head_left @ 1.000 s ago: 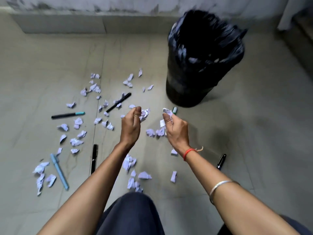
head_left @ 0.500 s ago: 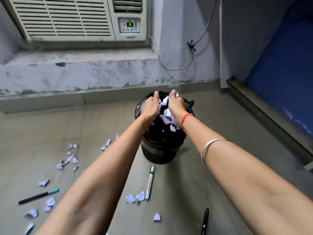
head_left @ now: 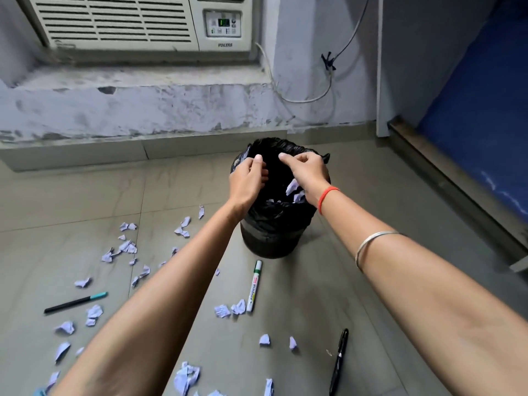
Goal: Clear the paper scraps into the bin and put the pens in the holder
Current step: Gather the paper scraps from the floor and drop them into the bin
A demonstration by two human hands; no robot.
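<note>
Head, left hand [head_left: 247, 178], right hand [head_left: 307, 172] above bin [head_left: 271, 241]

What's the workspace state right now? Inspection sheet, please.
Surface: grey tiled floor.
Job's things: bin upright, black-lined, paper scraps inside; loose scraps scattered on the floor; teal-capped pen, white marker and black pen lying flat; holder not seen.
Clutter: nothing seen.
Hands: left hand and right hand over the bin mouth, fingers curled; contents cannot be told.
Cables: white cable looping along the wall.
Surroundings: air conditioner, blue panel at right.
</note>
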